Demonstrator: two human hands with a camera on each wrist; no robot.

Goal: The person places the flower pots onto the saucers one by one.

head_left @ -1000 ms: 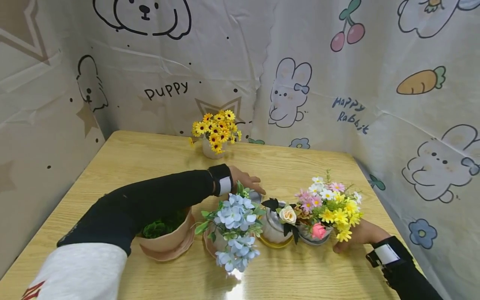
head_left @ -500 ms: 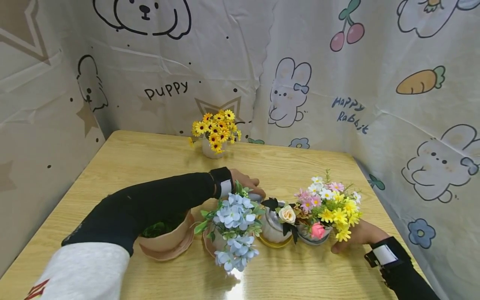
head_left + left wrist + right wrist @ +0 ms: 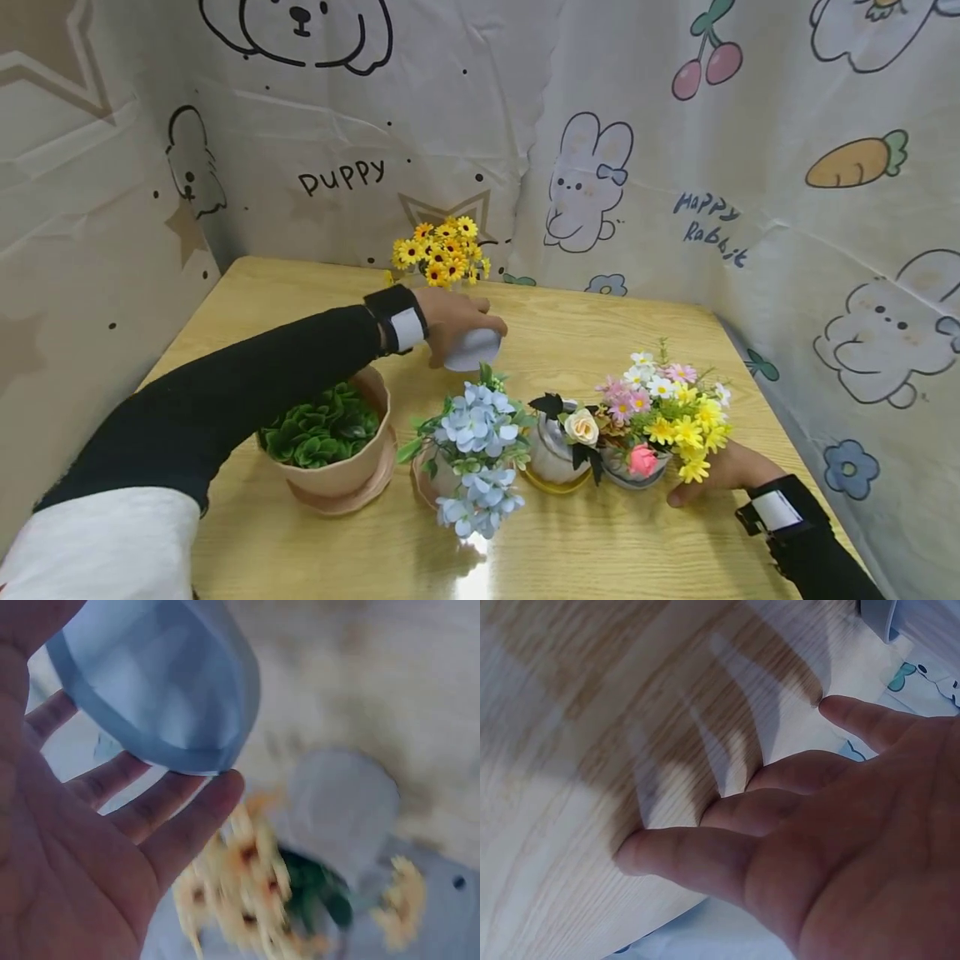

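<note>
My left hand (image 3: 448, 320) grips a small pale cup (image 3: 472, 350) and holds it tilted above the table, just in front of the vase of yellow daisies (image 3: 442, 254). In the left wrist view the cup (image 3: 157, 682) lies in the curled fingers (image 3: 180, 817), with the blurred daisy vase (image 3: 341, 810) beyond. My right hand (image 3: 720, 471) rests on the table beside the pot of mixed flowers (image 3: 663, 417). The right wrist view shows its fingers (image 3: 705, 855) stretched flat on the wood.
Along the front of the wooden table (image 3: 600, 333) stand a peach pot with a green plant (image 3: 330, 442), a blue flower bunch (image 3: 472, 450) and a small pot with a cream rose (image 3: 558, 442). Cartoon-printed cloth walls (image 3: 675, 167) close off three sides.
My left hand has lifted the pale cup from behind the blue flowers and carried it back and left toward the yellow daisies. The right hand has stayed put.
</note>
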